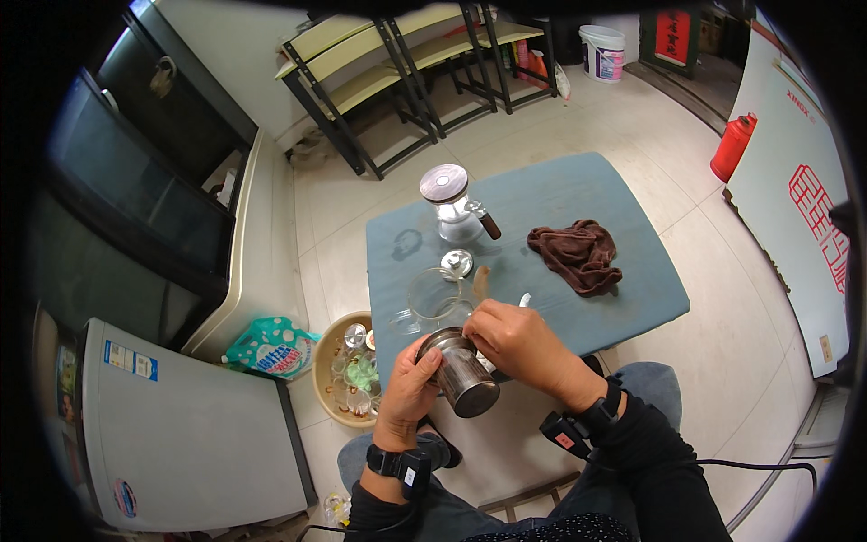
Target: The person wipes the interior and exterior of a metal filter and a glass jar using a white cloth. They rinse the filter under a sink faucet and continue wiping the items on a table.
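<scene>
My left hand [413, 379] grips a stained metal strainer cylinder [467, 383], tilted over the table's near edge. The bent fingers of my right hand [508, 332] meet at its rim; whether they pinch something is hidden. A white scrap [525, 299] shows just beyond that hand. Behind the cylinder stands a clear glass jug [433, 293] with a glass handle on its left. A shiny metal lid [457, 263] lies beyond the jug. Farther back is a glass teapot [460, 223] with a metal-topped lid and dark side handle. To the right lies a crumpled brown cloth [579, 257].
A blue-grey covered table [637, 271] is before me. At its left, a tan basin [325, 400] holds several glass cups and a green cloth. Nearby are a teal detergent bag [274, 347] and a grey fridge [196, 420]. Chairs [366, 88] line the back; a cable [752, 463] trails right.
</scene>
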The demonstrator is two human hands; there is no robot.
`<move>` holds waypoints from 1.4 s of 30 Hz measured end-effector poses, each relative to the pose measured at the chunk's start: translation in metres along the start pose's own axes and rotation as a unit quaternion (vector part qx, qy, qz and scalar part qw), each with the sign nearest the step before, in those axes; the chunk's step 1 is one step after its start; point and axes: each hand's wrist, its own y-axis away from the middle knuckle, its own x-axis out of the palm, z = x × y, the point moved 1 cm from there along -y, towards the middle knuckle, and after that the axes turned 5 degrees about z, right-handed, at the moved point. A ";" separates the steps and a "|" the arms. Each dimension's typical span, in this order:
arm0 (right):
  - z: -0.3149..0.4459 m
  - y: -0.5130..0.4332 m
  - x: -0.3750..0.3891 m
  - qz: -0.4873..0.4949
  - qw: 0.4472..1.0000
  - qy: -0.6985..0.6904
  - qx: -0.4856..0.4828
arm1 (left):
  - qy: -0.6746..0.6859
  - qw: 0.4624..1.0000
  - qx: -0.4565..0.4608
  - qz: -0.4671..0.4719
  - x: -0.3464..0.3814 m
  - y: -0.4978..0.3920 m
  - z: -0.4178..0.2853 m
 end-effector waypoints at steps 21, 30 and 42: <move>0.010 0.000 0.007 0.044 0.993 0.036 -0.100 | -0.108 0.990 -0.078 0.049 -0.004 0.007 -0.007; 0.014 0.002 0.010 0.079 0.985 0.040 -0.146 | -0.157 0.976 -0.119 0.092 -0.006 0.009 -0.005; 0.016 -0.005 0.002 0.030 0.990 -0.128 -0.044 | -0.149 0.975 -0.140 0.089 -0.006 0.012 -0.007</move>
